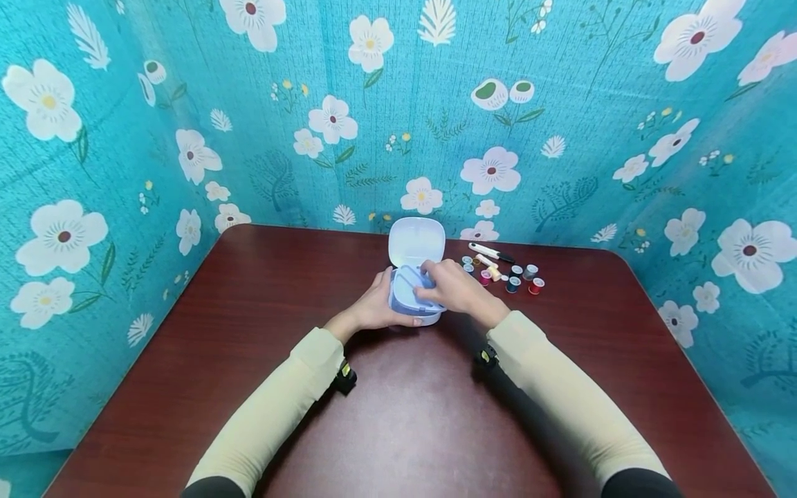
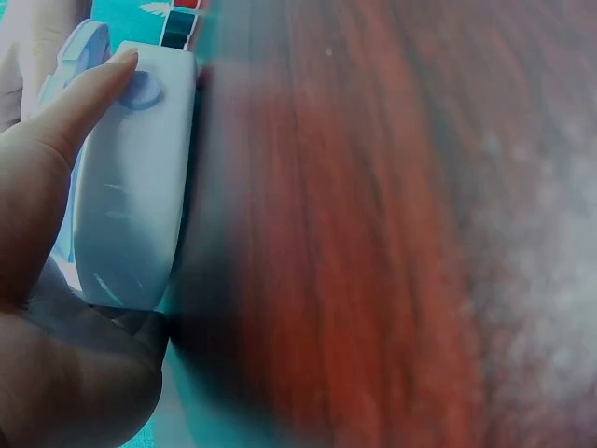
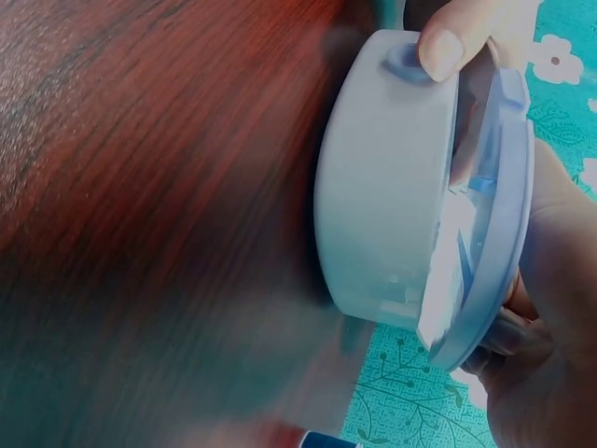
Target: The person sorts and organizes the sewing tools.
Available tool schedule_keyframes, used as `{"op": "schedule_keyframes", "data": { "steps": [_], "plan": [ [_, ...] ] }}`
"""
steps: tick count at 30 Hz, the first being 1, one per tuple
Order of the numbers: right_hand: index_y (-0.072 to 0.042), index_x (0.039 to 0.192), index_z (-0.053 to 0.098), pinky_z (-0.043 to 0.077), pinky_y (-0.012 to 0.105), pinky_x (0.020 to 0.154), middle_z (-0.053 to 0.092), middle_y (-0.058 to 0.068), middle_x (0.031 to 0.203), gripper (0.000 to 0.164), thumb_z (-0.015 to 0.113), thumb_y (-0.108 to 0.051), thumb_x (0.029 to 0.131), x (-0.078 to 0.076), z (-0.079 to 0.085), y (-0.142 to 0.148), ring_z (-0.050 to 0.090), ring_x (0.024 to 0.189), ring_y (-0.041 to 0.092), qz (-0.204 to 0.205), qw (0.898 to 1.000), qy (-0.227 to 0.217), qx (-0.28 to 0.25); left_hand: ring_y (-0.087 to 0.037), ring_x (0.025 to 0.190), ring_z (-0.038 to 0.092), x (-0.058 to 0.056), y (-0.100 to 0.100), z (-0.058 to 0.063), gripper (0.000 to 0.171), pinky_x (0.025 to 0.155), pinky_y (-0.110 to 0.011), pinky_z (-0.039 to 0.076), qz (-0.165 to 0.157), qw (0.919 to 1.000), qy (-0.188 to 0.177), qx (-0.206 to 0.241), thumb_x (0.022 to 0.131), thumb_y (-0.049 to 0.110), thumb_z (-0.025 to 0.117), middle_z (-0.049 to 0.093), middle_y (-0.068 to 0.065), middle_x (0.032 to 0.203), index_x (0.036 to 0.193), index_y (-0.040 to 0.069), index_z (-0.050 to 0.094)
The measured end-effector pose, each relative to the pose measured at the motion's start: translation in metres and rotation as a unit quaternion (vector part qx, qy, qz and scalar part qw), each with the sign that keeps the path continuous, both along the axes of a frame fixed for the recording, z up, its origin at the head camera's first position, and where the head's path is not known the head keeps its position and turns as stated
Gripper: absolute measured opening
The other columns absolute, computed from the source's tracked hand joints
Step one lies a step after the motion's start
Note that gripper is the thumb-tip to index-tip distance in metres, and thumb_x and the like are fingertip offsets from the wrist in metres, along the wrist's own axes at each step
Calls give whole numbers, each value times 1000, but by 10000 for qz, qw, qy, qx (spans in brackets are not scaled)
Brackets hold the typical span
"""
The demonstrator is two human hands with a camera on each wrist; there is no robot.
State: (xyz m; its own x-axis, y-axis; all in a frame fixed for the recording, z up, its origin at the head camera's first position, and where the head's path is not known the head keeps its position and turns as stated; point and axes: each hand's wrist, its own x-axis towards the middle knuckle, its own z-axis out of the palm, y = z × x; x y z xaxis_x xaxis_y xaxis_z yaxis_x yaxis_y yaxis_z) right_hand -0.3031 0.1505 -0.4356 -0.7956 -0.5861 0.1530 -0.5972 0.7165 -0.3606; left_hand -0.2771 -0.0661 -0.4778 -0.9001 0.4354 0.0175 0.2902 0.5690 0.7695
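Observation:
A small white plastic box (image 3: 382, 187) stands on the table with its lid (image 1: 416, 235) swung up at the back. My left hand (image 1: 376, 304) grips the box from the left, its thumb lying across the front by the round blue catch (image 2: 142, 91). A light-blue inner tray (image 3: 508, 224) sits tilted over the box, a gap showing between its right edge and the box rim. My right hand (image 1: 459, 285) holds this tray from above, thumb and fingers at its raised middle part. Something white and clear shows in the gap; its kind is hidden.
Right of the box lie several thread spools, among them a red spool (image 1: 536, 286) and a dark blue spool (image 1: 513, 284). Behind them is a slim white tool with a black end (image 1: 492, 252). A floral turquoise cloth (image 1: 373, 138) hangs behind the dark red-brown table (image 1: 280, 277).

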Motion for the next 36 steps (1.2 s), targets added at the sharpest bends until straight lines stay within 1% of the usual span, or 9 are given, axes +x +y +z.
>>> {"op": "schedule_keyframes", "data": {
  "steps": [4,8,13,18,23,29,33,36],
  "plan": [
    [3,116,66,41,26,51,48,0,60,42,74,-30,92,0,2,3,48,56,14,-31,9999,49,-88,-27,135,37,-2,1,-1,133,110,-45,39,-57,10000,39,29,67,46,95,32,-12,150,162,8,10],
    [5,115,67,39,27,50,46,0,59,42,74,-28,92,0,4,5,46,55,14,34,9997,130,-224,-27,138,33,-3,1,-2,132,111,-46,38,-108,9999,82,57,66,45,96,30,-12,154,162,10,12],
    [5,115,67,38,27,51,49,0,61,42,73,-29,91,0,4,9,47,57,14,37,9995,208,-244,-26,139,31,-3,1,-2,129,112,-46,37,-174,9997,109,109,68,44,95,30,-11,155,162,13,12],
    [4,113,67,38,28,52,52,0,65,40,72,-28,90,1,3,12,47,59,13,28,9992,219,-336,-27,141,31,-2,2,-2,129,113,-47,36,-266,9994,163,149,69,42,95,31,-13,154,162,11,12],
    [3,113,67,36,28,50,49,0,63,38,72,-27,90,1,3,15,44,55,12,-46,9988,177,-447,-26,138,34,-3,1,-2,127,112,-45,37,-285,9996,31,76,70,42,94,30,-14,152,161,11,12],
    [3,113,67,36,28,50,50,1,61,37,72,-27,92,6,6,18,45,53,13,-138,9988,176,-434,-25,135,36,-4,0,-4,125,111,-42,37,-261,9994,-197,68,72,45,93,28,-13,150,160,11,11],
    [3,113,67,37,29,51,52,2,63,37,73,-28,92,10,8,19,47,55,13,-187,9987,153,-456,-27,135,37,-2,0,-2,126,111,-43,37,-269,9994,-226,78,72,42,93,27,-15,151,160,9,9],
    [3,114,67,37,28,50,51,1,62,39,73,-28,92,12,9,21,47,54,13,-194,9984,50,-522,-29,135,37,-2,1,0,125,112,-44,37,-292,9993,-204,91,73,40,93,27,-17,151,160,7,10]
  ]
}}
